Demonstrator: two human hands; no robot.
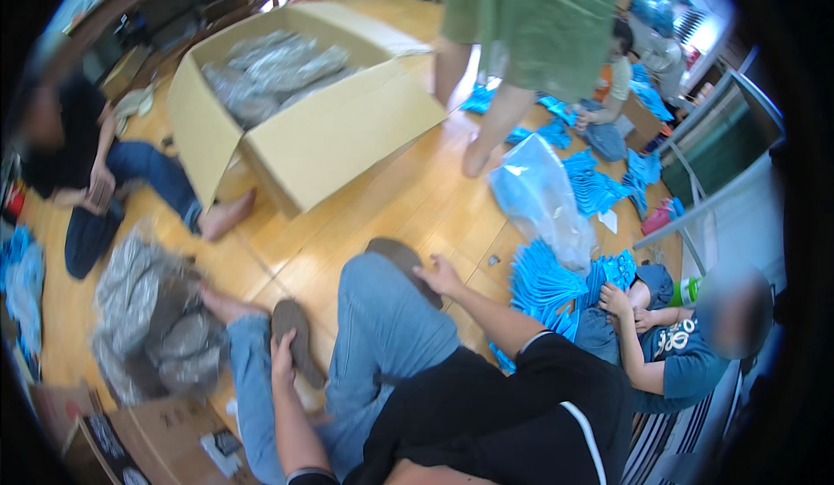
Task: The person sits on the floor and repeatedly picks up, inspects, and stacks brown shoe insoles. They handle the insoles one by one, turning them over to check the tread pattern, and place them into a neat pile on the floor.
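My left hand [282, 360] grips the edge of a flat grey-brown shoe sole [297, 335] beside my left shin. Past my raised right knee, my right hand [444, 277] has its fingers and thumb on a second brown shoe sole [401, 259], partly covered by the knee. The two soles are apart, one on each side of that knee. Left of my foot lies a heap of clear plastic bags [156, 320] with brownish things inside.
A big open carton [339, 159] of bagged goods stands ahead. Blue pieces [543, 285] and a clear bag [543, 194] lie at right beside a seated person [686, 355]. Another person [78, 137] sits at left; someone in green [530, 24] stands ahead. Cardboard [174, 441] lies lower left.
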